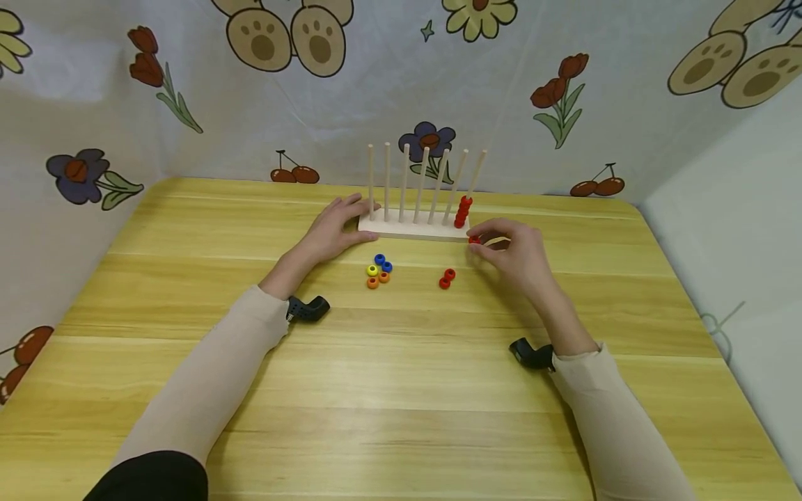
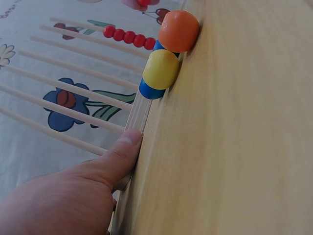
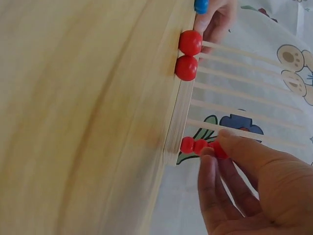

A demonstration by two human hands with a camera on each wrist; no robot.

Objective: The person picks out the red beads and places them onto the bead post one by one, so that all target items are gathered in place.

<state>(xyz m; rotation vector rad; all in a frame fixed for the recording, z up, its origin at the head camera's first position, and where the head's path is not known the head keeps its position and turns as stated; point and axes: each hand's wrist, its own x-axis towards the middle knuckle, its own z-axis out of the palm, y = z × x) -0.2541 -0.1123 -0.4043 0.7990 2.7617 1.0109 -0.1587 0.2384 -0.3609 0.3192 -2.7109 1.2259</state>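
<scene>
By the surface's (image 1: 407, 390) far edge, the left hand (image 1: 335, 226) grips the rack (image 1: 407, 230), the right hand (image 1: 519, 252) pinches a red bead (image 1: 474, 240), likely slippery, best held sideways.

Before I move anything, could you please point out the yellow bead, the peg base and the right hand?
Yellow bead (image 2: 161, 69), left wrist view: middle of its side.
Peg base (image 1: 409, 227), head view: its top surface.
Right hand (image 1: 519, 253), head view: back of the hand.
</scene>
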